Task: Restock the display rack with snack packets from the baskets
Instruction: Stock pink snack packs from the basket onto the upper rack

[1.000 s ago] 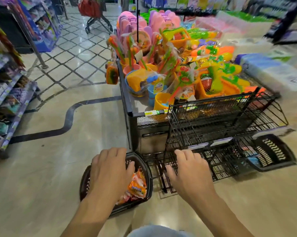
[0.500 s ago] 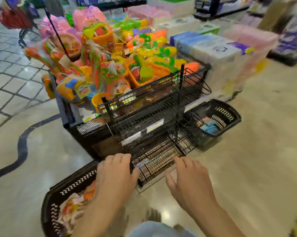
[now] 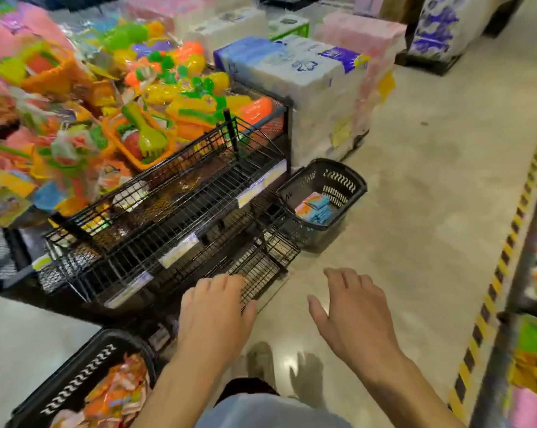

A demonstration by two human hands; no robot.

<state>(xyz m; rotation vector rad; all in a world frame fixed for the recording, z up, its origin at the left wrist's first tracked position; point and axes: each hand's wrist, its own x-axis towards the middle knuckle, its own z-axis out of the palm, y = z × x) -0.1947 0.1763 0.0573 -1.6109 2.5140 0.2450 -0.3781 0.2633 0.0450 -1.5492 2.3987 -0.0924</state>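
My view has swung right. My left hand [image 3: 214, 316] has come off the near basket [image 3: 78, 378] of orange packets [image 3: 119, 393], relaxed and empty like my right hand [image 3: 353, 322]. The wire rack [image 3: 180, 211] awaits stock, probably from the far basket [image 3: 338, 177].

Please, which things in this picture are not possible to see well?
- Near basket: head view, cut off by the bottom edge, so its contents show only in part.
- Blue packets in the far basket: too small, print unreadable.
- Price labels on the display rack: blurred.
- Left hand: whether it touches the rack cannot be told.
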